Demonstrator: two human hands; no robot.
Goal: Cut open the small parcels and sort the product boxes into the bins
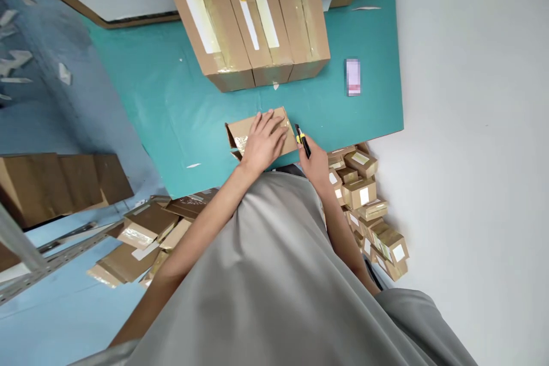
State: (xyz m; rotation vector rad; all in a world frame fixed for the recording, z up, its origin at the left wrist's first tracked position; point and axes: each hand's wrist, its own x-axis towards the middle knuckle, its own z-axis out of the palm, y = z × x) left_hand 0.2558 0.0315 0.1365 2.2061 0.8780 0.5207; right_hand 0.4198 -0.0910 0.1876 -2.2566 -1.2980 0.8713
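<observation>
A small cardboard box (249, 126) lies at the near edge of the green table, its left end showing raised flaps and a strip of clear tape. My left hand (265, 142) rests flat on top of it, fingers spread. Just off the box's right end, my right hand (315, 161) is closed round a black and yellow utility knife (303, 142). The knife's tip points away from me, beside the box's right edge; whether it touches the cardboard I cannot tell.
Three taped cartons (261, 28) stand in a row beyond the box on the green table (163, 97). A blurred pinkish phone-like item (353, 77) lies to the right. Parcels are piled on the floor at right (362, 191) and left (141, 226). A white wall (467, 126) borders the right side.
</observation>
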